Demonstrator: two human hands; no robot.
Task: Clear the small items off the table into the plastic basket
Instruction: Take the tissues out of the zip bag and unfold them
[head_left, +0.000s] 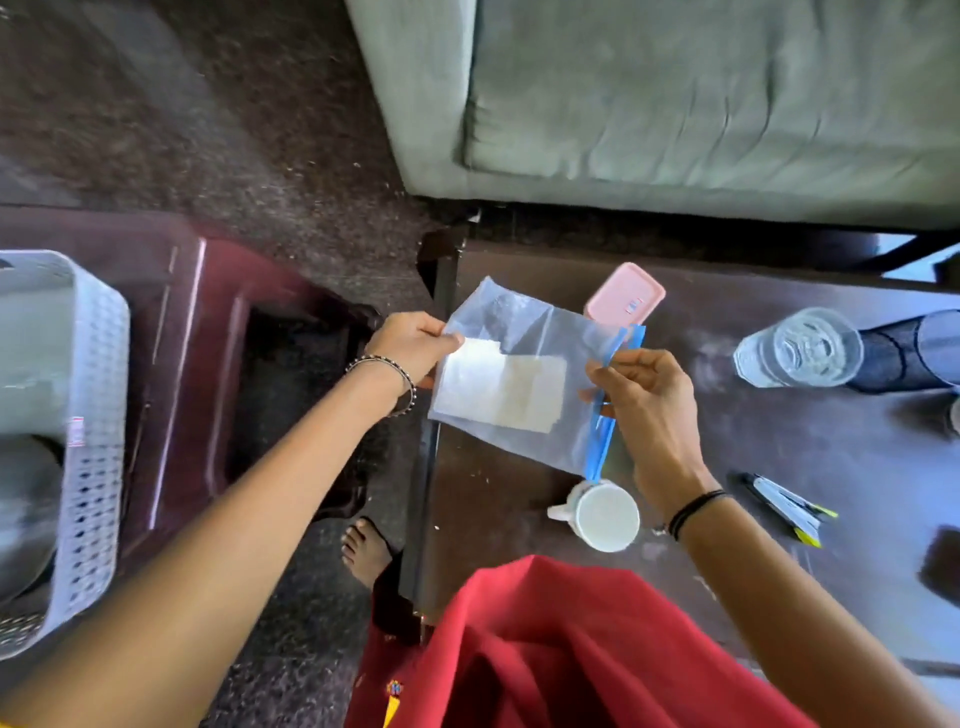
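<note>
A clear zip bag (519, 358) with a blue seal strip and white folded paper inside hangs above the dark table's (779, 436) left end. My left hand (410, 348) pinches its left edge. My right hand (644, 395) grips the blue seal strip on its right side. The white perforated plastic basket (96, 415) stands far left on a maroon plastic stool (208, 322). On the table lie a pink lidded box (626, 293), a white mug (602, 514), a clear glass (800, 345) and pens (784, 504).
A grey-green sofa (675, 104) runs along the table's far side. Dark carpet (249, 145) fills the gap between stool and table. A dark netted bottle (914, 348) lies at the right edge. My red garment (571, 654) and bare foot (363, 551) are below.
</note>
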